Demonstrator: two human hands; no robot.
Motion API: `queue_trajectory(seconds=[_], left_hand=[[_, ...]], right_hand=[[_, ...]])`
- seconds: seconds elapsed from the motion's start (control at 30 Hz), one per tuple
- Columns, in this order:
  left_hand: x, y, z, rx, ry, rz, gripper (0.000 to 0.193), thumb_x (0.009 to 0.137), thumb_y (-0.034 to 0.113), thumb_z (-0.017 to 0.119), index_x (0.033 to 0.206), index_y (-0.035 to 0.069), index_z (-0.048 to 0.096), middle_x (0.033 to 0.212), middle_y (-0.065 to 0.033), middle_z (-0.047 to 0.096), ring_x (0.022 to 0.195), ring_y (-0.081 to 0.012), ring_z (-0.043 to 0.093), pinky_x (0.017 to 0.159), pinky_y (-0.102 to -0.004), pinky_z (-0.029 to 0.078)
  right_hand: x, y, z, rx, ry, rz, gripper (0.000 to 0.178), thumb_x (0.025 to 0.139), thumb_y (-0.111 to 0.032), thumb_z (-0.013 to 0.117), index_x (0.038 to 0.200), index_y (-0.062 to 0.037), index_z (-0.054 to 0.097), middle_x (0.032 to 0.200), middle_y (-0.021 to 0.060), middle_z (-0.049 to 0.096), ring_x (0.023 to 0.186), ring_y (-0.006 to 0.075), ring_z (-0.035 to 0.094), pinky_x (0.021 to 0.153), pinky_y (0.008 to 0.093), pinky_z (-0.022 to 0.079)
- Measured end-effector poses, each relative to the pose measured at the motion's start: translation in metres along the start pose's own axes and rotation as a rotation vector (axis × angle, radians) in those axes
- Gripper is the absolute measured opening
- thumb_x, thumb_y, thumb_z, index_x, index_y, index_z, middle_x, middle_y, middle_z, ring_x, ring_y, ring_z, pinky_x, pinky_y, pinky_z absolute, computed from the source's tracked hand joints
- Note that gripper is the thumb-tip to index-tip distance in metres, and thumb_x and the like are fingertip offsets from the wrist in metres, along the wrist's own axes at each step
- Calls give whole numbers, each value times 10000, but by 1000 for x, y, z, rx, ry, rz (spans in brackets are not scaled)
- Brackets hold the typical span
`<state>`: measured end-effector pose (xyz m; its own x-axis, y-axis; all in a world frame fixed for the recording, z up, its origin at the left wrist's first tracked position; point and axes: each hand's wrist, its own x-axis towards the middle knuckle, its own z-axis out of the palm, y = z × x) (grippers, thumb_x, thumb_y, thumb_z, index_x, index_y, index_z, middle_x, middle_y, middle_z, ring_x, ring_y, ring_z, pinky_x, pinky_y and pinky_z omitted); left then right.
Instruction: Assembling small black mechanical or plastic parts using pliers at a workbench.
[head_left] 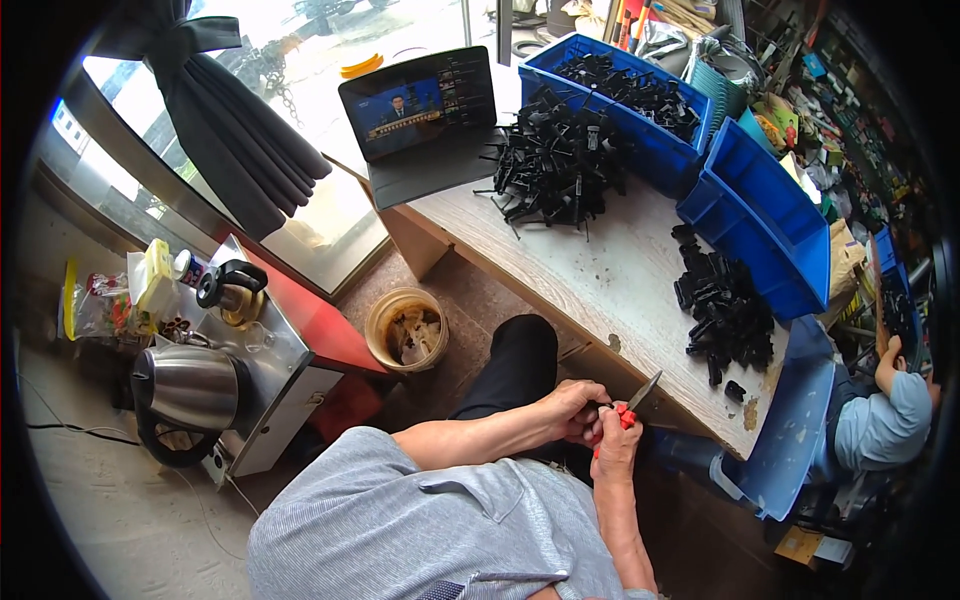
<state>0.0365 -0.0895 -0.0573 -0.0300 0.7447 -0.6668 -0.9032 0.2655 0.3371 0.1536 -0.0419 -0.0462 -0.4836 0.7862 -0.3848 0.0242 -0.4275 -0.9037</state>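
Beside the bench [600, 275]'s edge, the right hand [616, 446] grips a red-handled tool [626, 414], left hand [576, 406] pinching a black piece [604, 405]: close work, seemingly demanding steadiness!

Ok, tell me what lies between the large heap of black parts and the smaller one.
Bare pale tabletop separates the large heap from the smaller heap, as the head view shows.

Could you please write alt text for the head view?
A person's right hand grips a red-handled tool, the left hand close beside it, near a table with two heaps of black parts, blue bins and a tablet.
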Motion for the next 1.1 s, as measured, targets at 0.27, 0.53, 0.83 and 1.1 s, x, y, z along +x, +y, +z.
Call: queue_trajectory(seconds=[0.27, 0.53, 0.83, 1.1], left_hand=[[-27, 17, -11, 546, -280, 430, 356, 1007, 175, 488, 1308, -5, 550, 816, -30, 636, 669, -72, 574, 551, -219, 473], [-36, 28, -20, 755, -544, 704, 569, 894, -43, 635, 1433, 27, 469, 964, -63, 668, 816, -124, 648, 737, -282, 539], [-33, 26, -17, 1349, -302, 1456, 590, 743, 62, 827, 1262, 2, 552, 1009, -158, 653, 791, -273, 671, 689, -367, 562], [-37, 20, -12, 1434, -315, 1456, 582, 719, 87, 848, 1216, 11, 555, 1019, -164, 666, 811, -316, 669, 688, -375, 565]], right_hand=[[6, -18, -4, 153, -97, 5, 129, 905, -208, 622, 895, -97, 555, 652, 20, 515, 535, 144, 518, 500, 283, 479], [9, -22, -9, 214, -74, -9, 121, 909, -217, 640, 898, -118, 572, 667, -15, 514, 551, 104, 530, 518, 281, 504], [13, -17, -3, 173, -33, -1, 105, 879, -198, 678, 841, -115, 624, 704, -46, 541, 598, 61, 511, 553, 240, 422], [5, -19, -6, 148, -54, -52, 135, 878, -222, 676, 821, -110, 627, 704, -34, 541, 633, 71, 510, 572, 249, 419]])
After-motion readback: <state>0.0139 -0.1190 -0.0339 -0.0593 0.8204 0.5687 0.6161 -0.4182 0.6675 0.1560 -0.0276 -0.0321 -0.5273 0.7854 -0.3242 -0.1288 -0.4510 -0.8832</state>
